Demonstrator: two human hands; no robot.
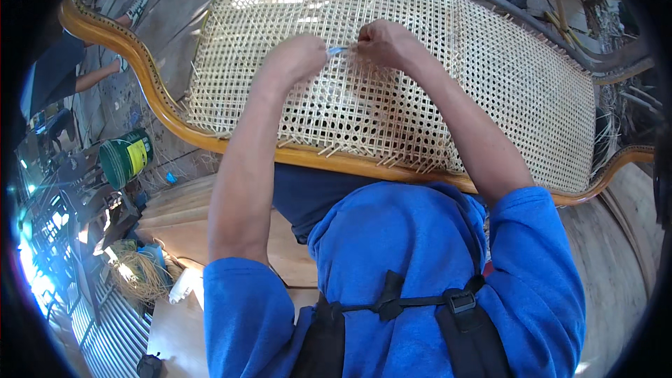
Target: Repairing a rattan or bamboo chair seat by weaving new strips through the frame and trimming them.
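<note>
A pale woven cane panel [518, 63] spans a curved, varnished wooden frame [147, 73] in front of me. Over the upper middle of the weave, my left hand [297, 59] is closed on a small pale-blue tool [336, 50]. Its thin dark end points toward my other hand, and its exact kind is too small to tell. Just to the right, my right hand [388, 42] is pinched close to the weave; whatever lies between its fingertips is hidden. Loose cane ends [336, 148] stick out along the near rail.
A green bucket [126, 157] with a yellow label stands on the left. Below it lies a bundle of cane strands [140, 273]. At the far left, another person's arm [98, 77] and shoe show. Wooden boards [185, 213] lie beneath the frame's near side.
</note>
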